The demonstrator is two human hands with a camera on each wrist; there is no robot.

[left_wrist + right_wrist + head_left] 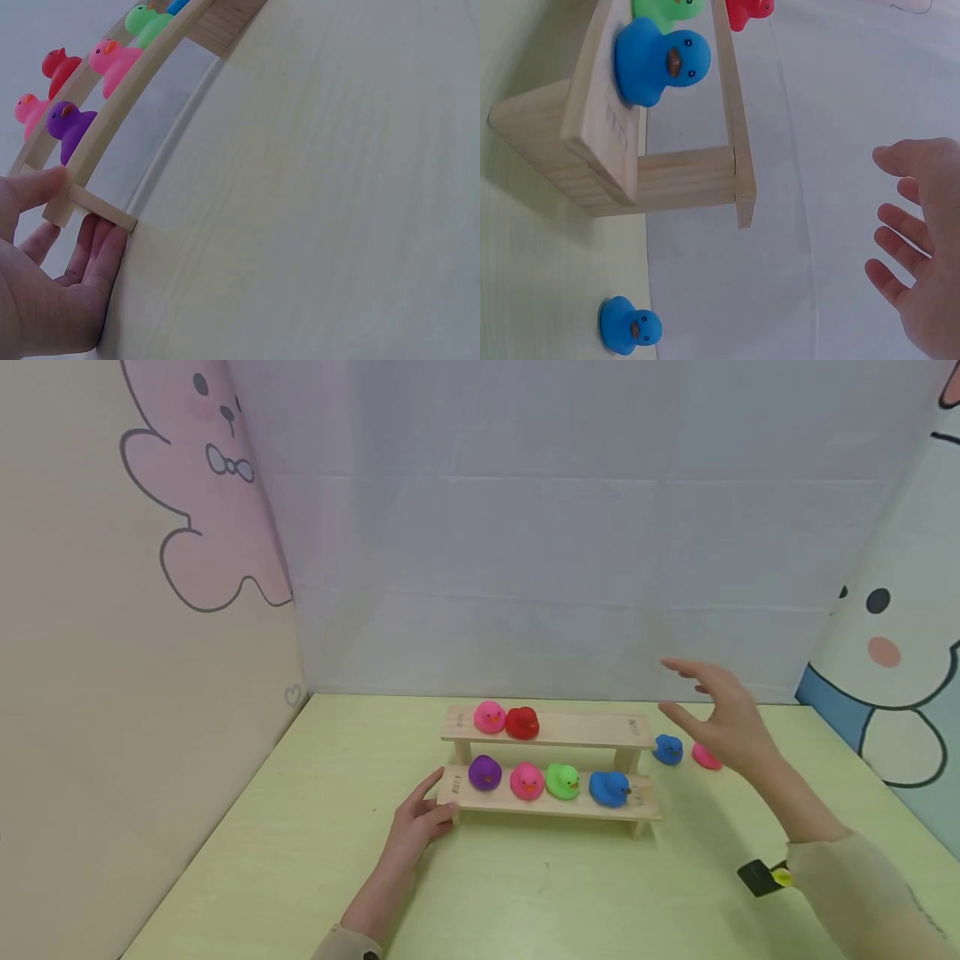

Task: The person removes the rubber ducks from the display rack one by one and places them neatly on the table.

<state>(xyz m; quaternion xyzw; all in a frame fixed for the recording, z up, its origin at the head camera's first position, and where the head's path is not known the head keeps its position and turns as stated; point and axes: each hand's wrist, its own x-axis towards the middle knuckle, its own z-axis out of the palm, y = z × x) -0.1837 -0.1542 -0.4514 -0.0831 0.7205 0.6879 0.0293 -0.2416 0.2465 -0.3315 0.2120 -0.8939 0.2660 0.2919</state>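
A two-tier wooden shelf stand point(581, 728) stands on the table. My left hand point(417, 823) grips its left end, with the thumb on the lower board and the fingers curled by the leg point(101, 207). On the lower tier sit a purple duck point(485, 773), a pink duck point(527, 782), a green duck point(562, 782) and a blue duck point(610, 789). The upper tier bears another pink duck point(490, 717) beside a red duck point(522, 723). Raised in the air right of the stand, my right hand point(722, 720) holds nothing, its fingers loosely bent and apart from the thumb.
On the table right of the stand are a second blue duck point(668, 750) and a pink duck point(707, 757), partly hidden by the right hand. A small black-and-yellow item point(759, 878) shows by the right sleeve. Pale curtain point(480, 568) backs the table; printed side panels flank it.
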